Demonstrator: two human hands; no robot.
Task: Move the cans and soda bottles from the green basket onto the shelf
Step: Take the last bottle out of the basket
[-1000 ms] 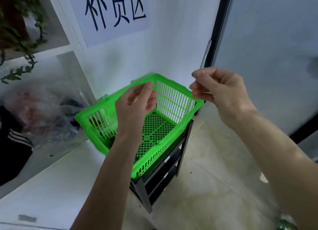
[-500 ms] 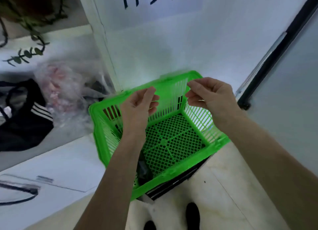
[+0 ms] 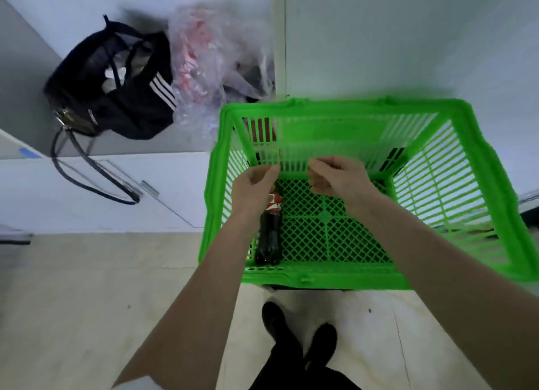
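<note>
Head view, looking straight down into the green basket [image 3: 361, 279], which sits on a dark rack whose edge shows just under the basket's near rim. 1 soda bottle [image 3: 269, 232], dark with a red label, lies on its side on the mesh floor along the basket's left wall, its base at the near left corner and its neck end hidden under the left wrist. No other bottle or can is visible on the mesh floor. Both hands hover above the far half of the basket floor, close together but not touching. The left hand [image 3: 255, 182] has its fingers curled with thumb and forefinger tips brought together, gripping nothing that can be made out. The right hand [image 3: 339, 178] is likewise loosely curled, fingertips drawn in toward the palm, and holds nothing visible. Both forearms cross the basket's near rim, the left one covering part of the left wall and the bottle's upper part. Beyond the basket's far left corner, a crumpled clear plastic bag [image 3: 210, 66] with pink contents rests against a white upright panel [image 3: 279, 39]. Left of the bag, a black bag [image 3: 116, 80] with 3 white stripes stands open, its strap [image 3: 87, 168] trailing onto a white surface. At the bottom edge of the view, 2 black shoes [image 3: 300, 331] stand on the pale floor [image 3: 73, 287] just before the basket.
</note>
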